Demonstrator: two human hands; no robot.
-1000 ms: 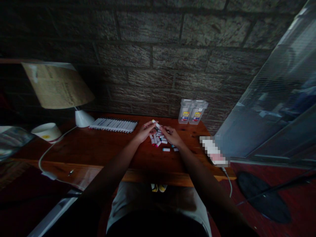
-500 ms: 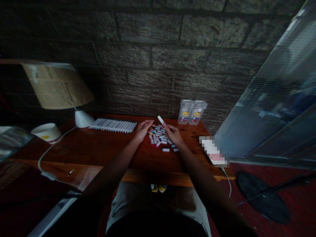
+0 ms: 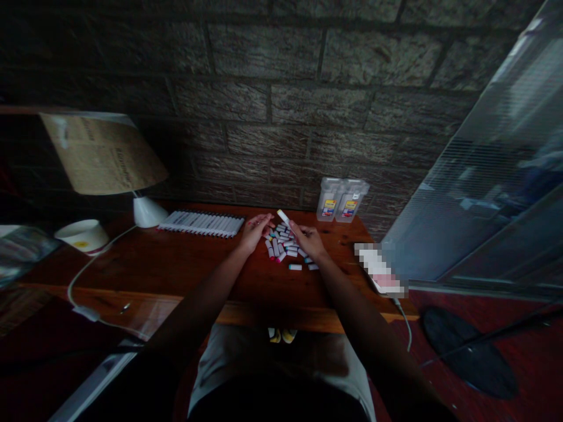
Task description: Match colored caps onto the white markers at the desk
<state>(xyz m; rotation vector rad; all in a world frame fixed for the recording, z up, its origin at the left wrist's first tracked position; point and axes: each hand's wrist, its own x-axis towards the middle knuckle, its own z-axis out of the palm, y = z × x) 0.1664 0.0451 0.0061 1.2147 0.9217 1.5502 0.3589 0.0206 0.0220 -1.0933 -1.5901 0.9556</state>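
Note:
My right hand is closed on a short white marker cap with a yellow end, held tilted up and to the left. Across from it, my left hand is raised over the left side of the pile, its fingers loosely bent and apart, with nothing visible in them. Beneath and between both hands lies a pile of loose white marker caps with coloured ends. One cap with a teal end lies apart, nearer the front edge. To the left, white markers with dark ends lie side by side in a row.
Two clear plastic cases stand against the brick wall. A lamp and a paper cup are on the left of the wooden table. A blurred-out device with a cable lies by the right edge.
My right hand has tipped the marker cap further to the left and slightly down, closer to my left hand. My left hand has barely moved.

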